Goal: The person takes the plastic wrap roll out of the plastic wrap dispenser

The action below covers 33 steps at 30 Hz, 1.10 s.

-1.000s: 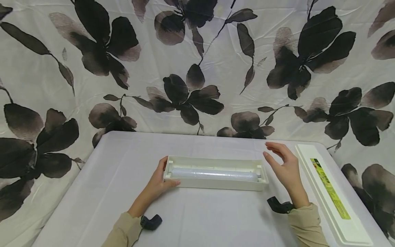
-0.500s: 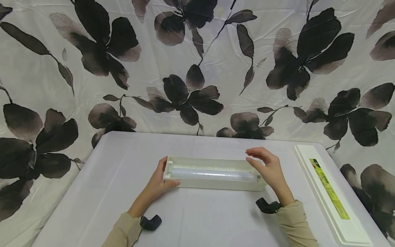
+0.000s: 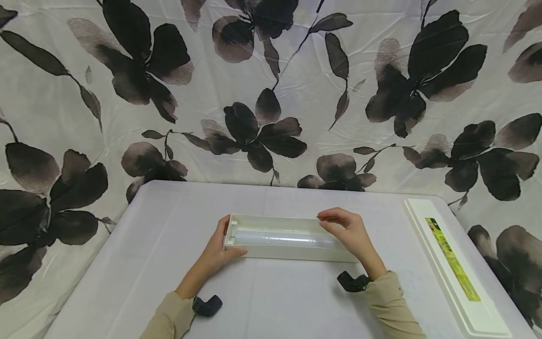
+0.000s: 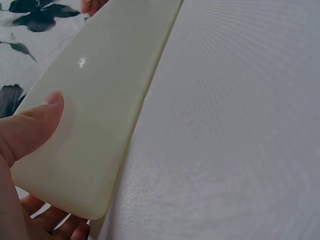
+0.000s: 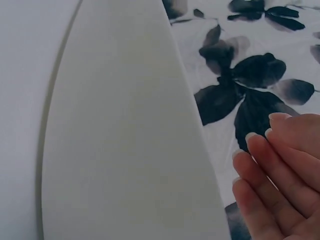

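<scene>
A long cream plastic box with an open top lies crosswise on the table. Inside it, lengthwise, is a pale, shiny, translucent roll. My left hand grips the box's left end, thumb along the near wall and fingers around the end; in the left wrist view the thumb presses the smooth outer wall. Above the box's right part hovers my right hand, thumb and fingertips close together and holding nothing visible. It hides the box's right end. In the right wrist view its fingers are loosely bent, beside the wall.
A long white lid-like panel with a yellow label strip lies along the table's right side. The white-covered table ends at a floral curtain. Dark wrist devices jut from both sleeves.
My right hand has moved left, from beyond the box's right end to over its right part, its thumb and fingers drawing closer together. My left hand and the box have stayed put.
</scene>
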Available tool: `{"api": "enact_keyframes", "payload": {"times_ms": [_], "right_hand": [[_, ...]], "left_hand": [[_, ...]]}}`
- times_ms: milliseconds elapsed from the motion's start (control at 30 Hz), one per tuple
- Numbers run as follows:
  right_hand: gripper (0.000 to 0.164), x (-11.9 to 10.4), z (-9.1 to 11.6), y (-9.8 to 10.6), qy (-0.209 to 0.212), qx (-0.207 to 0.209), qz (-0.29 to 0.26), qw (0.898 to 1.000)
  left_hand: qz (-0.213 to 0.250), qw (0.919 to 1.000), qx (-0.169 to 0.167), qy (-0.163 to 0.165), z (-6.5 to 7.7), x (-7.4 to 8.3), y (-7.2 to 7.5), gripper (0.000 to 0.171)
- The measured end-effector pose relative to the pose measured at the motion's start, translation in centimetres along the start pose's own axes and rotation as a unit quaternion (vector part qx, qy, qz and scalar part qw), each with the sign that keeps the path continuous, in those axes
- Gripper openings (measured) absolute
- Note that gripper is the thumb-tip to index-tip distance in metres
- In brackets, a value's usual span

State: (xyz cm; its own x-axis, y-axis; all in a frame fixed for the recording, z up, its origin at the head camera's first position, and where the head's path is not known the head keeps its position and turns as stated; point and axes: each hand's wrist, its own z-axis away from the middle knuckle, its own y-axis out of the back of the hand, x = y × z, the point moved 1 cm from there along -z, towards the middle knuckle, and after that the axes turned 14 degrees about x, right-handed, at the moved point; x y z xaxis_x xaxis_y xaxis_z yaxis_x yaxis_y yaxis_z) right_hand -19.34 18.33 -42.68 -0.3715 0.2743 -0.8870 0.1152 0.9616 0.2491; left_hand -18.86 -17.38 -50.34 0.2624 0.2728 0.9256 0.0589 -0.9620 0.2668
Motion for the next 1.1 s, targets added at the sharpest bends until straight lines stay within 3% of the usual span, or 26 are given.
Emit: {"api": "enact_keyframes", "payload": {"times_ms": [533,1100], "right_hand": [[0.03,1.8,-0.2,-2.1,-0.111,-0.107,0.008,0.988],[0.035,1.9,0.0,-2.5,-0.048,-0.153,0.104,0.982]], "left_hand": [[0.0,1.0,-0.002,-0.008,-0.1,-0.1,0.0,0.092],[0.006,1.0,-0.005,-0.004,-0.2,-0.1,-0.1,0.094]]}}
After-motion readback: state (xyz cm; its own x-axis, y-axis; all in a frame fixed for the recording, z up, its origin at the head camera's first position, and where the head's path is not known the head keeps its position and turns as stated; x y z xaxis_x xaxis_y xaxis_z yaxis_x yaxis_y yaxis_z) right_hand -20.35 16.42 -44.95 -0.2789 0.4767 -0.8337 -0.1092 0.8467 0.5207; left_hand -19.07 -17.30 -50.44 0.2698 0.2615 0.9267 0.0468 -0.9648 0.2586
